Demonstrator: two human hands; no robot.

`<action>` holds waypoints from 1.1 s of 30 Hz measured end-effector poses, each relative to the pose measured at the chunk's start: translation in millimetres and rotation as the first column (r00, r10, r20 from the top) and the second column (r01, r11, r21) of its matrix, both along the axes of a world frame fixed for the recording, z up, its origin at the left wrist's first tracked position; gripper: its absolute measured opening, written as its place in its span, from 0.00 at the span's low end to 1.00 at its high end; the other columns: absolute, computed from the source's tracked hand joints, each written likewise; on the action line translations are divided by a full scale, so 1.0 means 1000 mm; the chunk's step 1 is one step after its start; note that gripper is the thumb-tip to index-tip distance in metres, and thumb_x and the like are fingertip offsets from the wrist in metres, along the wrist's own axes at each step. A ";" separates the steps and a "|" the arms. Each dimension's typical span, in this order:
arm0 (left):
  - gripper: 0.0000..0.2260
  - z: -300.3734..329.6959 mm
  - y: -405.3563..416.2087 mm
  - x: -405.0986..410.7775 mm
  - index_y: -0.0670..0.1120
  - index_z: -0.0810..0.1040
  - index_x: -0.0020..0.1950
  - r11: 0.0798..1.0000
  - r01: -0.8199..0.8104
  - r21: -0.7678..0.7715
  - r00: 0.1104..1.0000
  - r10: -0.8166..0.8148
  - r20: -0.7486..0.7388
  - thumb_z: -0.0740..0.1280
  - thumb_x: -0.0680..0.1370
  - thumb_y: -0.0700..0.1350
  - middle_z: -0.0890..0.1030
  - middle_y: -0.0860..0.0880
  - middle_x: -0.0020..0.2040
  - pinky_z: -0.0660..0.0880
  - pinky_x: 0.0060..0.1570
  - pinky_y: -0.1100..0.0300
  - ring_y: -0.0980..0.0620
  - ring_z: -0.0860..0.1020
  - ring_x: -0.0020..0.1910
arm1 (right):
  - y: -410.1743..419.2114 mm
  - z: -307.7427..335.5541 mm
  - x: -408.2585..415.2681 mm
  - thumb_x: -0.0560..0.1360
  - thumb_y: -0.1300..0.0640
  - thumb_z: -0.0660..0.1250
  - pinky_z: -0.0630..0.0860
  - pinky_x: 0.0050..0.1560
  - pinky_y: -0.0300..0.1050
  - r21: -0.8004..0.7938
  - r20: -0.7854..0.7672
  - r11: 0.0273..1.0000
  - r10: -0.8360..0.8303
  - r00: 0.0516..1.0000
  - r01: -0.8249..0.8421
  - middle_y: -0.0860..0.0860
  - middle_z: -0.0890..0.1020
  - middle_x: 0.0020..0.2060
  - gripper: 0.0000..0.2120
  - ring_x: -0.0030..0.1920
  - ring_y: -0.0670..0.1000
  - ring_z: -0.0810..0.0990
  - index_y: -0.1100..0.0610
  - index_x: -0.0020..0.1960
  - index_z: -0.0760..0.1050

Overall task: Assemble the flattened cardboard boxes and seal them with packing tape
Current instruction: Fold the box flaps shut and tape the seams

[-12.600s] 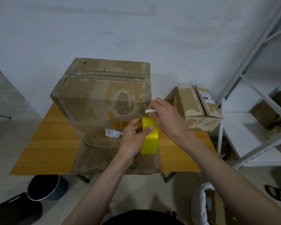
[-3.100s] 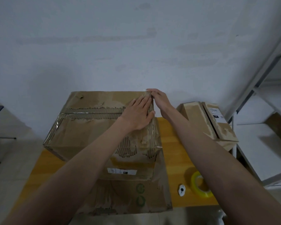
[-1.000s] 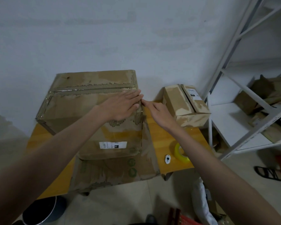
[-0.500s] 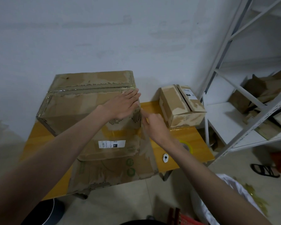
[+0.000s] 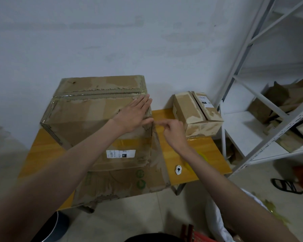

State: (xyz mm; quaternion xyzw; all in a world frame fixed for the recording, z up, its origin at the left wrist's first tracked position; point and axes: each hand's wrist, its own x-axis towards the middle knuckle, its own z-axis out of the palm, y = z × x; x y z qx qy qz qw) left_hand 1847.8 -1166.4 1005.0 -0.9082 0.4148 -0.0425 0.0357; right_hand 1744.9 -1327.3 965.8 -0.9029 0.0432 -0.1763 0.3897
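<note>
Sitting on a wooden bench [image 5: 42, 145] against a pale wall, a large worn cardboard box [image 5: 94, 116] is taking up the left and middle of the bench top. Its top seam is running left to right under clear tape, and a white label is showing on its near face. Beneath it, a flattened sheet of cardboard [image 5: 122, 186] is lying on the bench and sticking out past the near bench edge.

The left hand [image 5: 135, 114] is lying flat with straight fingers on the box's top, at its right end, the fingertips reaching towards the seam. The right hand [image 5: 173, 130] is hovering just beside the box's upper right corner with its fingers loosely curled and the forefinger pointing at that edge; whether it is pinching anything cannot be told.

To the right, a small cardboard box [image 5: 196, 112] is resting at the far right corner of the bench, a strip of bare bench top lying between the two boxes. Nearer the front edge, a small white cutter [image 5: 178, 169] is lying on the bench, and a yellow tape roll [image 5: 204, 157] is mostly hidden behind the right forearm.

Beyond the bench's right edge, a white metal shelf rack [image 5: 252, 102] is standing close, holding torn cardboard. A dark bin [image 5: 58, 226] is standing on the floor at the lower left.
</note>
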 end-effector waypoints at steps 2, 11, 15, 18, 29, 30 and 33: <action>0.36 -0.002 -0.001 -0.001 0.40 0.44 0.81 1.000 -0.013 0.002 1.000 0.013 0.014 0.50 0.83 0.62 0.44 0.42 0.82 0.45 0.79 0.53 0.47 0.43 0.81 | -0.004 0.009 0.006 0.77 0.72 0.60 0.77 0.64 0.46 0.098 -0.004 0.994 -0.045 0.999 0.045 0.50 0.85 0.55 0.19 0.57 0.46 0.82 0.57 0.60 0.82; 0.32 -0.005 0.000 -0.011 0.39 0.44 0.81 0.998 -0.049 -0.025 0.995 0.051 0.087 0.51 0.85 0.55 0.44 0.41 0.82 0.44 0.79 0.53 0.47 0.43 0.81 | 0.019 0.033 0.024 0.80 0.64 0.63 0.77 0.55 0.36 0.229 0.065 0.973 0.005 0.998 -0.019 0.51 0.84 0.53 0.10 0.52 0.46 0.81 0.60 0.58 0.80; 0.31 -0.001 0.007 -0.009 0.39 0.43 0.81 0.999 0.024 -0.026 0.999 -0.023 0.031 0.48 0.85 0.56 0.43 0.41 0.82 0.44 0.79 0.53 0.48 0.42 0.81 | 0.022 0.031 0.027 0.80 0.63 0.65 0.78 0.54 0.39 0.296 0.082 0.955 -0.016 0.997 -0.009 0.52 0.83 0.51 0.07 0.50 0.45 0.80 0.62 0.56 0.79; 0.33 0.004 0.012 -0.003 0.41 0.43 0.82 0.995 0.069 -0.074 0.992 -0.077 -0.101 0.52 0.85 0.57 0.41 0.43 0.82 0.42 0.79 0.56 0.51 0.41 0.81 | 0.020 0.028 0.026 0.81 0.61 0.65 0.79 0.56 0.53 0.359 0.071 0.933 0.008 0.997 -0.033 0.53 0.83 0.49 0.06 0.51 0.50 0.81 0.62 0.54 0.79; 0.52 0.002 0.011 0.008 0.45 0.45 0.82 0.986 0.077 -0.146 0.979 -0.103 -0.177 0.67 0.71 0.69 0.41 0.49 0.82 0.36 0.74 0.64 0.54 0.41 0.80 | 0.000 0.004 0.021 0.74 0.60 0.75 0.81 0.52 0.58 0.457 -0.006 0.887 0.074 0.997 -0.063 0.57 0.84 0.39 0.05 0.44 0.57 0.83 0.61 0.44 0.82; 0.50 0.002 0.010 0.007 0.45 0.46 0.82 0.984 0.070 -0.164 0.979 -0.099 -0.176 0.67 0.72 0.69 0.43 0.49 0.82 0.37 0.73 0.64 0.54 0.43 0.80 | -0.002 0.004 0.021 0.75 0.61 0.74 0.81 0.53 0.60 0.491 -0.001 0.869 0.072 0.997 -0.062 0.59 0.85 0.40 0.04 0.45 0.59 0.84 0.62 0.45 0.83; 0.45 0.003 0.009 0.006 0.47 0.49 0.82 0.980 0.047 -0.192 0.981 -0.082 -0.177 0.65 0.75 0.67 0.45 0.50 0.82 0.40 0.73 0.64 0.54 0.45 0.81 | -0.004 0.003 0.023 0.76 0.61 0.72 0.81 0.52 0.62 0.553 -0.002 0.832 0.057 0.998 -0.046 0.60 0.85 0.41 0.04 0.45 0.61 0.84 0.63 0.45 0.83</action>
